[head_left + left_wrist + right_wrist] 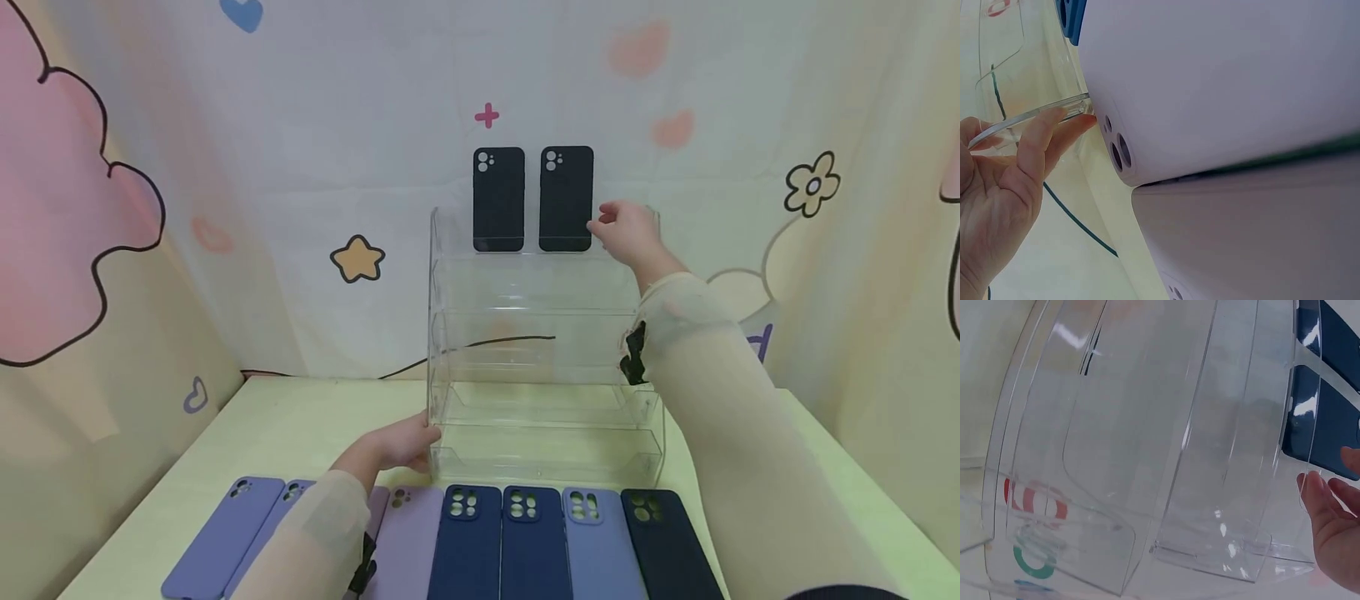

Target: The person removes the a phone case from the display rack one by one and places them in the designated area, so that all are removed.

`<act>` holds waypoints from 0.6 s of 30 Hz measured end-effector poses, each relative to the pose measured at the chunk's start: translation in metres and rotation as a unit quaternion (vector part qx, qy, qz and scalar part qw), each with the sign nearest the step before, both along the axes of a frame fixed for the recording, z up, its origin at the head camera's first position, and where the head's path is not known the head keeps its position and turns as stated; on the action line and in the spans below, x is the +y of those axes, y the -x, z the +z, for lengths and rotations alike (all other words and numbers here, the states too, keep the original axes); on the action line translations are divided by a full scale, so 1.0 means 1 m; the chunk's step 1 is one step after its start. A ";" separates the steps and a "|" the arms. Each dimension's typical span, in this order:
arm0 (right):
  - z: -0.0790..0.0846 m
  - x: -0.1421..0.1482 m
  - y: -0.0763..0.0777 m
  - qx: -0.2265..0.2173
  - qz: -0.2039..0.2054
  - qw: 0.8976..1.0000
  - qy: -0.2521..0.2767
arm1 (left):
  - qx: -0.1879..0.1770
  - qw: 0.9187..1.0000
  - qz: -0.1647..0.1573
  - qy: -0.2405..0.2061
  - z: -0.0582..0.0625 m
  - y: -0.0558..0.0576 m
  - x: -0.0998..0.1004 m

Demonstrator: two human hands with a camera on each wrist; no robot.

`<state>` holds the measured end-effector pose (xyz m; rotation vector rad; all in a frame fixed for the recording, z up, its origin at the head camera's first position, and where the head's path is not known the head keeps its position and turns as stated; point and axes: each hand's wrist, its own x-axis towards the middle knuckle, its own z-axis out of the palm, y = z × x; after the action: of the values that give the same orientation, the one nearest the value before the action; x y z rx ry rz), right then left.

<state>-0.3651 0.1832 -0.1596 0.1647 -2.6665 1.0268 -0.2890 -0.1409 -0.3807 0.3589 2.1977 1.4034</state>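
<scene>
A clear acrylic display stand with stepped shelves stands on the table. Two black phone cases lean upright, side by side, on its top shelf: the left case and the right case. My left hand grips the stand's left side panel low down; in the left wrist view its fingers and thumb lie on either side of the panel edge. My right hand is at the lower right edge of the right case, fingers loosely bent and not round it. Whether a fingertip touches the case is hard to tell.
In front of the stand lies a row of several phone cases: a purple one at left, a lilac one, dark blue ones, a light blue one and a black one. A printed curtain hangs behind the table.
</scene>
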 end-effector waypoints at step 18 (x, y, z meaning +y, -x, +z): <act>-0.013 -0.015 0.020 0.061 0.006 0.989 0.136 | 0.001 1.000 0.005 0.008 -0.002 -0.001 -0.001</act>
<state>-0.3855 0.1686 -0.1731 0.1814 -2.3919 1.3257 -0.2876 -0.1415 -0.3831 0.3436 2.2141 1.3909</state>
